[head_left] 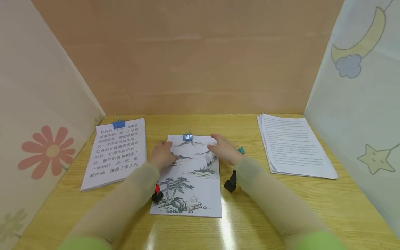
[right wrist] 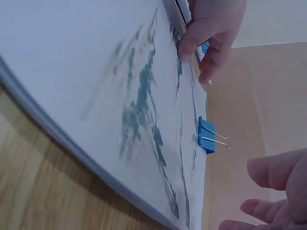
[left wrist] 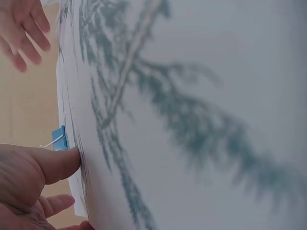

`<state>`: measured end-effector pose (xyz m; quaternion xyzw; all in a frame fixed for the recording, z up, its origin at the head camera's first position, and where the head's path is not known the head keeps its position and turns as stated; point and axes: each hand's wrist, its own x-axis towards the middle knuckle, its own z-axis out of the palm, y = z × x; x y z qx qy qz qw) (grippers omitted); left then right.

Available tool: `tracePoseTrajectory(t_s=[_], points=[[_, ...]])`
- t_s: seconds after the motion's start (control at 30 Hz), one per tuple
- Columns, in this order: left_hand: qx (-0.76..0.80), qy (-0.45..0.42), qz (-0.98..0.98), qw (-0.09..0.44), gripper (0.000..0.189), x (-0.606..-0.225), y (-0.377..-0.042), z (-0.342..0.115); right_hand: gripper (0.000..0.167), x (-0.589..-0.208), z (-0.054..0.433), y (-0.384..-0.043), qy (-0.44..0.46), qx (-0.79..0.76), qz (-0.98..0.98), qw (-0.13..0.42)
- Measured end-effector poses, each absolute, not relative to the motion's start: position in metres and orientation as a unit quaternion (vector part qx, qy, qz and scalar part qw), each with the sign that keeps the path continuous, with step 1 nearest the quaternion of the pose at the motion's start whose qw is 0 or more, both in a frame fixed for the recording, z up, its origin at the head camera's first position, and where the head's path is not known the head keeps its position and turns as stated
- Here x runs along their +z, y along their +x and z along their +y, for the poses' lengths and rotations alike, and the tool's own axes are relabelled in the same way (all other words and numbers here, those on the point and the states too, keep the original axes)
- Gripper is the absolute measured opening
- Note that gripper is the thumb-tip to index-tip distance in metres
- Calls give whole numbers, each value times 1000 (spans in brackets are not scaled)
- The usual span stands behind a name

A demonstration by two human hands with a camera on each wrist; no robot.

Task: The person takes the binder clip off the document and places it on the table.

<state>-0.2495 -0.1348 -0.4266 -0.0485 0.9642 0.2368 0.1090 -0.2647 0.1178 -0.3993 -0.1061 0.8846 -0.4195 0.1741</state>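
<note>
A stack of paper sheets (head_left: 200,194) printed with an ink landscape lies in the middle of the table. A blue binder clip (head_left: 187,137) sits at its far edge, also seen in the right wrist view. My left hand (head_left: 163,154) is at the stack's upper left edge. Its thumb touches the printed top sheet, and the fingers lie loosely along the side. Over the upper right edge is my right hand (head_left: 226,149), its fingers spread and holding nothing. In the right wrist view its thumb and fingers (right wrist: 276,170) stand apart from the paper.
To the left lies a text stack (head_left: 118,152) with another blue binder clip (head_left: 118,124). A thicker, unclipped pile of printed sheets (head_left: 295,146) is at the right. A small teal binder clip (head_left: 241,150) lies beside my right hand. Walls border the table (head_left: 250,215).
</note>
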Motion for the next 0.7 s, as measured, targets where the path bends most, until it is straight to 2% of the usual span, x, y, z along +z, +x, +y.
tracePoseTrajectory(t_s=[0.23, 0.5, 0.7], points=[[266, -40, 954, 129, 74, -426, -224, -129, 63, -406, 111, -274, -93, -352, 912, 188], [278, 22, 946, 163, 71, -426, -202, -133, 48, -412, 109, -277, -117, -219, 957, 148], [357, 18, 910, 212, 69, -420, -186, -132, 44, -411, 111, -282, -148, -160, 967, 134]])
